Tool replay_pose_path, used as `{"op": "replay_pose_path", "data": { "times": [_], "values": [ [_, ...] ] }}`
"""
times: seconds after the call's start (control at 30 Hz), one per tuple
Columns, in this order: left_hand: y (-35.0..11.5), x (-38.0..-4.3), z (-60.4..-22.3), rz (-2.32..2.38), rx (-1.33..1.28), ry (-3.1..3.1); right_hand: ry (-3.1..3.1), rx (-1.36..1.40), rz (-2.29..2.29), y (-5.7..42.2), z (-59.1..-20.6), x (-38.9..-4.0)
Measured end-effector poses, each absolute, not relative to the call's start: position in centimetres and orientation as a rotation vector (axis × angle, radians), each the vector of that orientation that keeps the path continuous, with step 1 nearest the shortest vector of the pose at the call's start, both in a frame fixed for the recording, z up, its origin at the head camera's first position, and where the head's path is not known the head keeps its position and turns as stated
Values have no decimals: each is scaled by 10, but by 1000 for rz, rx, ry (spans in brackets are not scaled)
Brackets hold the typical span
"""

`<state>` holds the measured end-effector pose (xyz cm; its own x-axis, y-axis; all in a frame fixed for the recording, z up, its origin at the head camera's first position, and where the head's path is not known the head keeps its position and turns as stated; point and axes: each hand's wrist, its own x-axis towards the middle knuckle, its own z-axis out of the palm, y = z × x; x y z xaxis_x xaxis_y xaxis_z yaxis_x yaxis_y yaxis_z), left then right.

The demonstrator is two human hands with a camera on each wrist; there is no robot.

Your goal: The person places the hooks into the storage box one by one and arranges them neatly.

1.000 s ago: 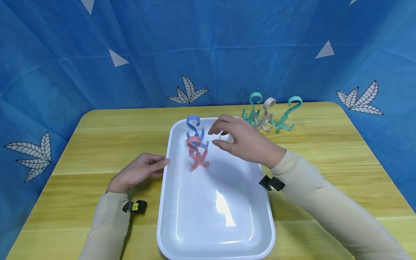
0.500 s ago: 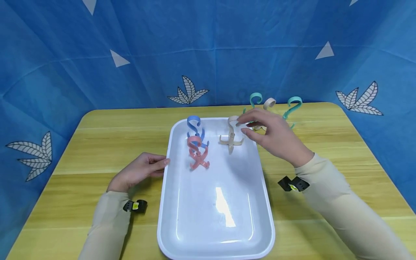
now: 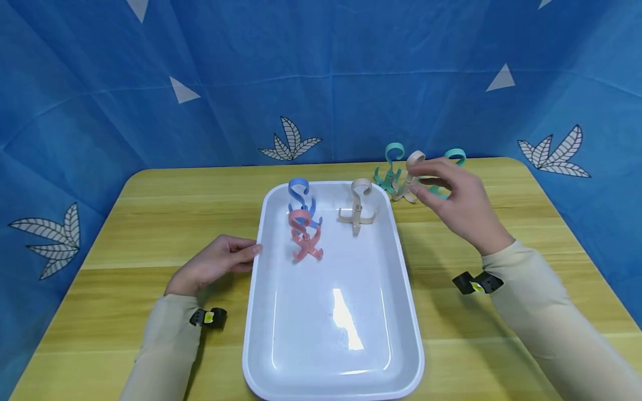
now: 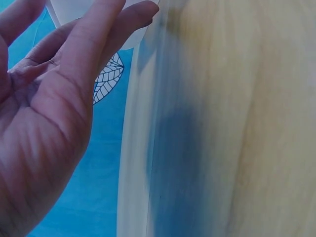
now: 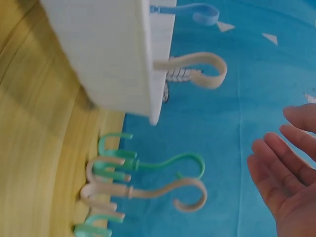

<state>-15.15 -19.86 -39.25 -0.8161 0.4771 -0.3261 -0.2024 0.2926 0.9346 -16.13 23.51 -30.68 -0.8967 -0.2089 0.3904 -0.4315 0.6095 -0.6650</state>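
My left hand (image 3: 215, 262) holds the left rim of a white tray (image 3: 311, 323), thumb on top and fingers underneath. My right hand (image 3: 456, 200) hovers open over the back right, near a beige four-pronged hanging hook (image 3: 404, 192) on the table. Beside it stands a green hook (image 3: 388, 181); another green hook (image 3: 455, 153) is partly hidden behind that hand. In the right wrist view the fingers are spread apart from the beige hook (image 5: 192, 193). Inside the tray stand a blue hook (image 3: 300, 195), a pink hook (image 3: 306, 246) and a beige hook (image 3: 356, 214).
The wooden table (image 3: 150, 223) carries the tray at its middle. A blue cloth (image 3: 351, 83) with leaf and triangle prints hangs behind and around the table. The standing hooks lie close to the table's back edge.
My right hand has moved right, from over the tray to the hooks on the table. The beige hook in the tray, mostly hidden before, now shows. The left hand has stayed put.
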Motion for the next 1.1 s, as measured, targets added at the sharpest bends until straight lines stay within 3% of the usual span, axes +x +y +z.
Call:
{"op": "replay_pose_path", "data": {
  "times": [0.5, 1.1],
  "values": [
    [-198, -152, -392, 1555, 242, 2012, -2495, 301, 1165, 272, -320, -168],
    [-198, -152, -389, 1532, 246, 2012, -2382, -46, 1280, 296, -329, -200]
  ]
}}
